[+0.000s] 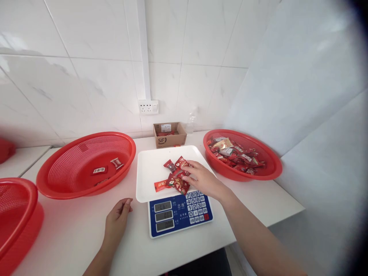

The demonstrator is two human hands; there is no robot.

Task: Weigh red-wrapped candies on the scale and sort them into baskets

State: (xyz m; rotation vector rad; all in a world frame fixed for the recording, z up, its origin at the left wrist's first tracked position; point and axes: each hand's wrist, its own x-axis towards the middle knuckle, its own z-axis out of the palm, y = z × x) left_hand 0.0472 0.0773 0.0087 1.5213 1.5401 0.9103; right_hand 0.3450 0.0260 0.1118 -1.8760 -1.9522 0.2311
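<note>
My right hand (202, 178) reaches over the white weighing pan (146, 165) of a digital scale. Its thumb and fingers are curled around red wrapped candies (178, 183) in a small pile, with a packet between them. How firmly they grip is partly hidden. A darker wrapped candy (170, 165) and a flat bright red packet (161, 186) lie beside the pile. My left hand (118, 216) rests on the table left of the scale, fingers curled in with nothing visible in them. The scale's blue panel (181, 216) has number keys and several displays with faint digits.
At the right stands a red basket (243, 177) heaped with wrapped candies. Another red basket (83, 149) at the left holds a few packets. A third basket (17, 222) stands nearer. Behind the scale are a cardboard box (171, 140) and a clear bottle (191, 120) against the tiled wall.
</note>
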